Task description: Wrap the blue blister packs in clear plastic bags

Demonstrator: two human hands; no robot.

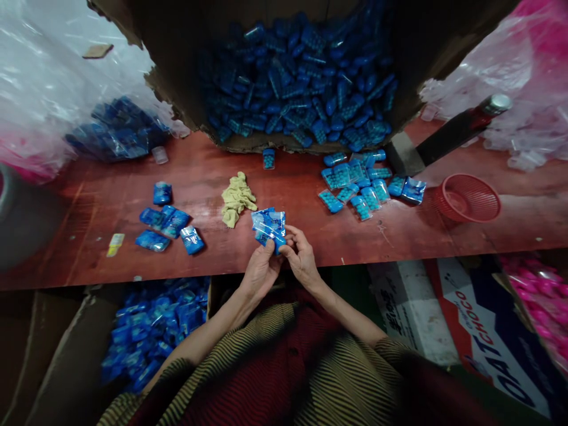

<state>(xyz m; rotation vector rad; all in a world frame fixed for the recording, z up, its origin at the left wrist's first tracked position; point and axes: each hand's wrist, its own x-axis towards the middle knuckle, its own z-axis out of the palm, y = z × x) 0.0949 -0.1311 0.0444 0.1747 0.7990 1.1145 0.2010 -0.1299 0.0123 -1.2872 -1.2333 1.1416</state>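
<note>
At the front edge of the red-brown table, my left hand (260, 269) and my right hand (304, 257) come together, fingers closed on a shiny blue printed plastic wrapper (270, 222). Its lower part looks filled; what is inside I cannot make out. Just beyond it lies a crumpled yellow-green cloth (237, 198). A small clear container with a blue cap and blue beads (268, 158) stands further back. To the right is a group of similar bead containers (355, 177). Several wrapped blue packs (166, 222) lie to the left.
A torn cardboard box (412, 77) full of blue containers stands at the back. On the right are a red plastic basket (468, 198) and a hammer-like tool (457, 133). Blue packs (151, 325) fill a box below the table. Clear plastic bags (89, 71) stand at the left.
</note>
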